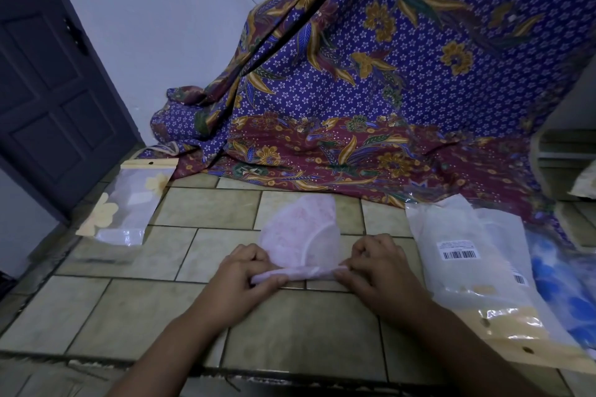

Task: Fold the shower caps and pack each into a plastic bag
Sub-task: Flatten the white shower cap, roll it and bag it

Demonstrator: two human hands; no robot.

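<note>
Left hand (248, 271) and right hand (377, 264) pinch the near edge of a pink shower cap (303, 229) on a tiled surface (290, 325).
Each hand has its fingers curled and grips one end of the cap's rolled near edge. The rest of the cap lies flat between and just beyond the hands, a white elastic curve showing through it. Well to the left of the left hand lies a clear plastic bag (125, 206) printed with yellow flowers. Just to the right of the right hand lies a clear pack (467, 255) with barcode labels, and past it something blue (561, 284), too blurred to name. Beyond both hands a purple patterned cloth (387, 90) drapes down onto the tiles.
</note>
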